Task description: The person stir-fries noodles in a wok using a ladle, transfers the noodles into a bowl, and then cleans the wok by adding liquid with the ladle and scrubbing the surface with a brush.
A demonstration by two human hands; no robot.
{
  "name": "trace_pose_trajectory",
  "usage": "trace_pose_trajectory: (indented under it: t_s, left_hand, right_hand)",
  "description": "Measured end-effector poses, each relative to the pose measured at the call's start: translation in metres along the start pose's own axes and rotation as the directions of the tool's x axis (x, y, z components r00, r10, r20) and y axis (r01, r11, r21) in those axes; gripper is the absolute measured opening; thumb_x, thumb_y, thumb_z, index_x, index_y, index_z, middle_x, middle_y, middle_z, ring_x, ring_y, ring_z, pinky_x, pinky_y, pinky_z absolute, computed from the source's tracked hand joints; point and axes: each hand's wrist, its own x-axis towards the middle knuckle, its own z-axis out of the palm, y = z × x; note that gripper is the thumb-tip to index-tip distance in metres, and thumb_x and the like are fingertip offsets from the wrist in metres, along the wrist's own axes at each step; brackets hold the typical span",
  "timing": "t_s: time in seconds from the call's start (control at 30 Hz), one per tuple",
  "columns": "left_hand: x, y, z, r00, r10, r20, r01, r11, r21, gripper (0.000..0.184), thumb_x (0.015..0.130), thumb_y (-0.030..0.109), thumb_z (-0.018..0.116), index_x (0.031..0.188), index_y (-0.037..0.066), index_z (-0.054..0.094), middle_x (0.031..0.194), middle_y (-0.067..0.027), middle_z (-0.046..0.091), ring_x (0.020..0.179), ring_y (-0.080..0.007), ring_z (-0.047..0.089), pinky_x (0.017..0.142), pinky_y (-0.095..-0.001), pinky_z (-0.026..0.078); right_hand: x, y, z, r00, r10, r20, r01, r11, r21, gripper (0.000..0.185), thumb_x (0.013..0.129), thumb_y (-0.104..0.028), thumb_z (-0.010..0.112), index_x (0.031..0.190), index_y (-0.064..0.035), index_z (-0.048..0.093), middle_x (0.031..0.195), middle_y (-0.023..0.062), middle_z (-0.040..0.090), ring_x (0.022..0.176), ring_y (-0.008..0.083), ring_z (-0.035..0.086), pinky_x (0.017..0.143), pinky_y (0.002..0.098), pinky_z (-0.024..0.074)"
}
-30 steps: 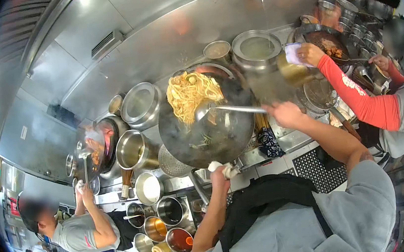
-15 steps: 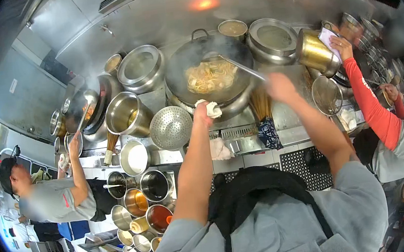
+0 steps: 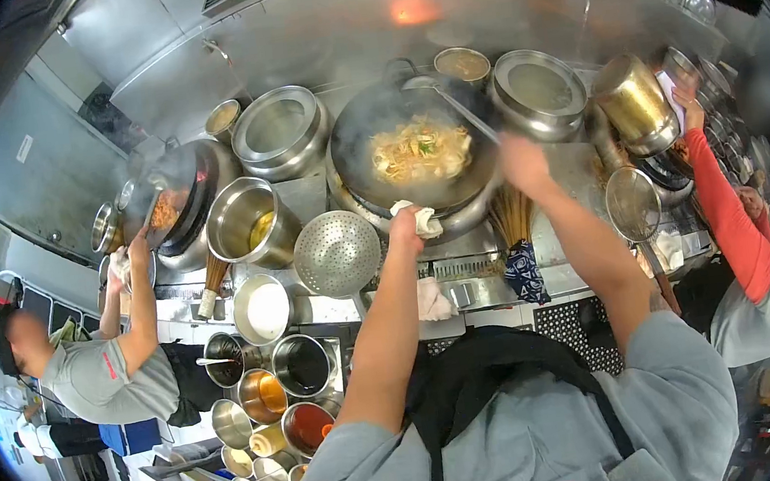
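A steaming black wok [image 3: 362,162] sits on the burner in front of me, with noodles [image 3: 422,149] and some green bits in it. My left hand [image 3: 406,229] is closed around a folded white cloth [image 3: 427,224] at the wok's near rim; any handle under it is hidden. My right hand [image 3: 524,163], slightly blurred, grips the long handle of a ladle [image 3: 455,104]. The ladle's bowl is at the far side of the wok, beyond the noodles and apart from them.
Left of the wok stand a perforated strainer [image 3: 337,253], a steel pot [image 3: 253,219] and several sauce containers [image 3: 302,364]. A bamboo brush [image 3: 514,226] is at the right. Co-workers stand on both sides; the left person [image 3: 111,376] works at another wok, the right person's red sleeve [image 3: 728,206] reaches towards a brass-coloured pot [image 3: 637,105].
The ladle has moved from the noodles to the wok's far side. The noodles lie more gathered, with green showing on top. The whole view has shifted slightly.
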Motion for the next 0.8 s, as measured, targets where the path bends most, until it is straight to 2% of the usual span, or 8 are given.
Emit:
trace_pose_trajectory:
  t_s: [0.03,0.13,0.27,0.4,0.43,0.57,0.7,0.8]
  left_hand:
    - [0.0,0.0,0.002,1.0,0.002,-0.02,-0.002,1.0,-0.004,0.013,0.089,0.012,0.048,0.094,0.006,0.058,0.086,-0.0098,0.063,0.078,-0.0271,0.064,0.072,-0.0479,0.054]
    - [-0.007,-0.006,0.012,0.984,0.117,-0.134,-0.13,0.987,-0.094,0.01,0.085,0.008,0.051,0.093,0.005,0.057,0.083,-0.0099,0.062,0.074,-0.0272,0.064,0.068,-0.0466,0.055]
    - [-0.007,-0.007,0.016,0.959,0.184,-0.215,-0.2,0.978,-0.054,0.013,0.083,0.006,0.053,0.094,0.002,0.057,0.084,-0.0111,0.062,0.074,-0.0269,0.064,0.065,-0.0459,0.055]
    - [-0.003,-0.01,0.017,0.942,0.214,-0.259,-0.225,0.974,-0.01,0.015,0.082,0.006,0.054,0.095,0.001,0.057,0.086,-0.0119,0.062,0.074,-0.0265,0.065,0.065,-0.045,0.054]
    - [-0.002,-0.008,0.014,0.938,0.219,-0.269,-0.225,0.974,0.01,0.015,0.082,0.006,0.054,0.095,0.0,0.057,0.086,-0.012,0.063,0.074,-0.0264,0.065,0.066,-0.0446,0.054]
    - [0.008,-0.009,0.005,0.955,0.242,-0.17,-0.241,0.97,0.025,0.016,0.083,0.008,0.053,0.097,0.0,0.057,0.087,-0.0117,0.063,0.075,-0.0256,0.065,0.067,-0.042,0.054]
    - [-0.019,-0.001,0.016,0.945,0.245,-0.216,-0.238,0.97,0.056,0.02,0.083,0.008,0.056,0.1,-0.002,0.057,0.089,-0.0122,0.063,0.075,-0.025,0.064,0.066,-0.0419,0.053]
    - [-0.034,0.006,0.02,0.947,0.243,-0.209,-0.231,0.97,0.079,0.023,0.083,0.009,0.058,0.102,-0.003,0.057,0.09,-0.0127,0.063,0.074,-0.0251,0.064,0.065,-0.0422,0.053]
  right_hand:
    - [0.008,-0.001,0.013,0.999,-0.04,-0.037,0.039,0.999,-0.022,0.043,0.083,-0.01,0.057,0.126,-0.0067,0.053,0.106,0.0228,0.065,0.096,0.0391,0.066,0.084,0.0475,0.0542]
    - [0.008,-0.007,0.034,0.993,-0.084,0.081,0.088,0.995,-0.053,0.045,0.083,-0.01,0.057,0.128,-0.007,0.052,0.106,0.0219,0.066,0.096,0.0386,0.066,0.083,0.0473,0.0539]
    - [-0.018,-0.021,0.01,0.984,-0.17,0.059,0.161,0.978,0.136,0.047,0.084,-0.012,0.058,0.13,-0.0066,0.052,0.102,0.0194,0.066,0.092,0.0401,0.066,0.08,0.0495,0.053]
    - [-0.021,-0.042,0.018,0.981,-0.185,0.049,0.187,0.982,-0.027,0.05,0.086,-0.012,0.055,0.135,-0.0161,0.051,0.102,0.0184,0.065,0.091,0.038,0.067,0.08,0.0495,0.0536]
    - [-0.025,-0.043,0.005,0.978,-0.169,0.125,0.179,0.981,-0.072,0.053,0.085,-0.011,0.053,0.138,-0.0168,0.049,0.107,0.0197,0.064,0.094,0.0377,0.067,0.081,0.0479,0.0544]
    - [-0.028,0.0,-0.006,0.981,-0.185,0.066,0.19,0.979,-0.077,0.055,0.084,-0.008,0.052,0.138,-0.0126,0.048,0.103,0.0208,0.067,0.093,0.0404,0.067,0.081,0.0479,0.0549]
    - [-0.012,0.008,0.025,0.999,-0.019,0.041,0.019,1.0,-0.019,0.049,0.085,-0.01,0.054,0.133,-0.0097,0.053,0.101,0.0237,0.067,0.096,0.0408,0.066,0.084,0.0498,0.0529]
    - [-0.015,0.023,0.032,0.988,-0.147,0.049,0.138,0.979,0.148,0.045,0.085,-0.011,0.054,0.13,-0.0066,0.054,0.101,0.0268,0.066,0.098,0.0422,0.064,0.087,0.0494,0.0512]
